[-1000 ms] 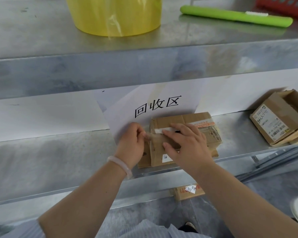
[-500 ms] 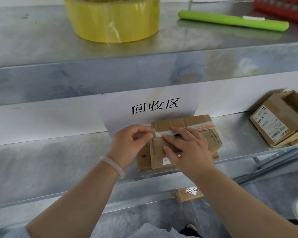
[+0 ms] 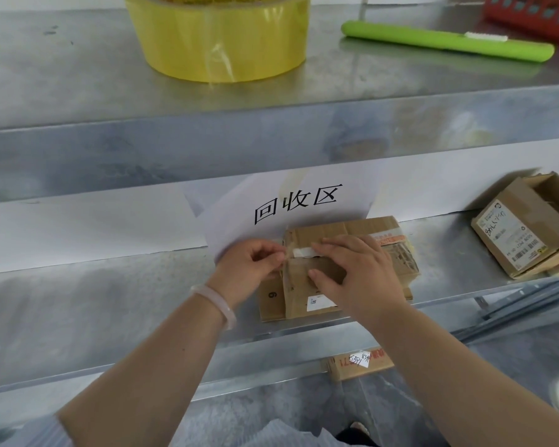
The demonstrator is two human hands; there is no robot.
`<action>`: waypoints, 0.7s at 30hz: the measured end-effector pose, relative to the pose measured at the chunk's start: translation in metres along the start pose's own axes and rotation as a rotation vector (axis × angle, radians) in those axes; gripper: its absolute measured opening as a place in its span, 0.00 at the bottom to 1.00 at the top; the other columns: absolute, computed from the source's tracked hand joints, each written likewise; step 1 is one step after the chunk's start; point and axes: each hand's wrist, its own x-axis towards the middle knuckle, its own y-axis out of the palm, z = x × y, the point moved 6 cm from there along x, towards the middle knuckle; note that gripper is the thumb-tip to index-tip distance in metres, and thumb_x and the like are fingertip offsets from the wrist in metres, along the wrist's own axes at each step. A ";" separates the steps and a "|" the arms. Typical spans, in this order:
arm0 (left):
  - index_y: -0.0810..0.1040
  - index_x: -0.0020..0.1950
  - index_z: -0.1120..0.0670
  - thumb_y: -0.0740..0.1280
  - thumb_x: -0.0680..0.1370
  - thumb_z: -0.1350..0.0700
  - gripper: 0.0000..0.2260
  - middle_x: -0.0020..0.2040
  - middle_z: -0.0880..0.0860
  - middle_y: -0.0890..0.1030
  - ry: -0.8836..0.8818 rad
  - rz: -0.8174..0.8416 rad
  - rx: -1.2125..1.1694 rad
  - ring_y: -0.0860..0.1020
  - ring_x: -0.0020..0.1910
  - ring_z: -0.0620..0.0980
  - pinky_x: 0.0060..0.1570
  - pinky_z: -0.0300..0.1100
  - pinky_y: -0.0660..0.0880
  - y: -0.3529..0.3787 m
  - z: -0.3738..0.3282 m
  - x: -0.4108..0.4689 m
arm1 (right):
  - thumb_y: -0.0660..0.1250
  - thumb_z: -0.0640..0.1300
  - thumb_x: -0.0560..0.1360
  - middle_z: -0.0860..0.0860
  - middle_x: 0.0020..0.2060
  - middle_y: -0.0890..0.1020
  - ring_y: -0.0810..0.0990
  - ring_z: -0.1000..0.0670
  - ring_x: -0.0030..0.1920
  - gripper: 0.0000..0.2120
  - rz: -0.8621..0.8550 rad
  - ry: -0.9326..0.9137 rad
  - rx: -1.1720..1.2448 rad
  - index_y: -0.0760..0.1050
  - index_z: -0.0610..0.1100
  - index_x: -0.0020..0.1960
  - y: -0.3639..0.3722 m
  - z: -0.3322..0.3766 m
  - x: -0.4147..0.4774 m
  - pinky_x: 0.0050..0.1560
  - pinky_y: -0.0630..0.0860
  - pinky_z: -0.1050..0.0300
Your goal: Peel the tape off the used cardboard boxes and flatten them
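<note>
Head view: left hand pinches glossy tape; right hand flattens creased cardboard box.

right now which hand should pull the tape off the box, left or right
Left. The left hand already pinches the tape end at the box edge, while the right hand lies flat on top, pinning it.

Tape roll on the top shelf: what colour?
Translucent yellow tape roll, clearest in the head view.
</note>
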 end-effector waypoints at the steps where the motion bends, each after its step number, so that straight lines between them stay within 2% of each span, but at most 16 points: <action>1: 0.78 0.42 0.55 0.69 0.75 0.65 0.05 0.41 0.56 0.81 0.014 -0.009 0.031 0.80 0.42 0.50 0.45 0.39 0.80 -0.001 0.000 0.000 | 0.66 0.62 0.71 0.59 0.63 0.76 0.67 0.52 0.66 0.24 0.038 0.015 0.000 0.75 0.59 0.66 0.000 0.000 0.001 0.70 0.60 0.51; 3: 0.77 0.42 0.55 0.72 0.74 0.63 0.06 0.41 0.56 0.80 0.024 -0.024 0.061 0.80 0.42 0.52 0.46 0.44 0.80 -0.003 0.002 0.003 | 0.63 0.65 0.72 0.59 0.67 0.72 0.62 0.53 0.70 0.27 0.077 0.012 -0.048 0.71 0.60 0.70 0.003 0.000 0.001 0.71 0.53 0.54; 6: 0.79 0.44 0.52 0.73 0.73 0.59 0.05 0.43 0.54 0.82 0.015 -0.019 0.121 0.82 0.47 0.57 0.53 0.54 0.79 -0.002 0.007 0.006 | 0.52 0.68 0.70 0.58 0.74 0.65 0.55 0.53 0.76 0.31 0.094 -0.034 -0.122 0.70 0.62 0.70 0.007 0.002 -0.001 0.77 0.45 0.49; 8: 0.79 0.41 0.51 0.73 0.73 0.60 0.05 0.41 0.55 0.83 0.028 -0.003 0.186 0.82 0.45 0.57 0.53 0.57 0.79 -0.003 0.006 0.008 | 0.48 0.69 0.70 0.59 0.76 0.62 0.52 0.54 0.78 0.32 0.141 -0.038 -0.142 0.67 0.62 0.72 0.010 0.001 -0.001 0.78 0.43 0.47; 11: 0.77 0.39 0.49 0.72 0.74 0.59 0.08 0.37 0.50 0.81 0.128 0.031 0.363 0.81 0.41 0.52 0.49 0.51 0.79 -0.001 -0.004 0.009 | 0.45 0.70 0.70 0.61 0.76 0.61 0.52 0.56 0.78 0.34 0.179 -0.033 -0.137 0.64 0.63 0.73 0.009 0.000 -0.001 0.78 0.40 0.49; 13: 0.74 0.39 0.48 0.70 0.75 0.58 0.09 0.36 0.45 0.77 0.286 0.029 0.641 0.76 0.37 0.44 0.42 0.43 0.73 0.004 -0.018 0.006 | 0.45 0.70 0.70 0.61 0.76 0.61 0.51 0.57 0.78 0.34 0.184 -0.034 -0.128 0.64 0.63 0.73 0.009 -0.001 0.000 0.78 0.40 0.49; 15: 0.71 0.40 0.49 0.67 0.77 0.59 0.08 0.36 0.44 0.72 0.416 0.005 0.798 0.70 0.36 0.41 0.39 0.41 0.66 0.011 -0.027 0.001 | 0.45 0.70 0.70 0.62 0.76 0.61 0.51 0.57 0.78 0.34 0.192 -0.029 -0.125 0.64 0.63 0.73 0.009 -0.001 0.000 0.78 0.39 0.50; 17: 0.69 0.41 0.50 0.64 0.78 0.61 0.09 0.37 0.46 0.74 0.408 -0.042 0.739 0.73 0.37 0.45 0.39 0.44 0.69 0.011 -0.021 0.000 | 0.45 0.70 0.70 0.62 0.76 0.60 0.51 0.57 0.77 0.34 0.196 -0.025 -0.132 0.64 0.64 0.73 0.008 -0.001 0.000 0.78 0.39 0.51; 19: 0.68 0.40 0.49 0.62 0.80 0.61 0.10 0.37 0.49 0.79 0.255 -0.114 0.503 0.79 0.39 0.50 0.43 0.50 0.77 0.007 -0.009 0.001 | 0.45 0.70 0.69 0.63 0.76 0.60 0.51 0.57 0.77 0.34 0.197 -0.024 -0.132 0.64 0.64 0.72 0.008 0.001 0.000 0.77 0.38 0.51; 21: 0.68 0.41 0.48 0.61 0.81 0.61 0.11 0.37 0.50 0.80 0.133 -0.179 0.351 0.82 0.40 0.52 0.44 0.51 0.79 0.006 0.000 0.002 | 0.44 0.70 0.69 0.63 0.76 0.60 0.51 0.57 0.77 0.34 0.205 -0.024 -0.127 0.64 0.64 0.73 0.009 0.001 0.000 0.77 0.38 0.52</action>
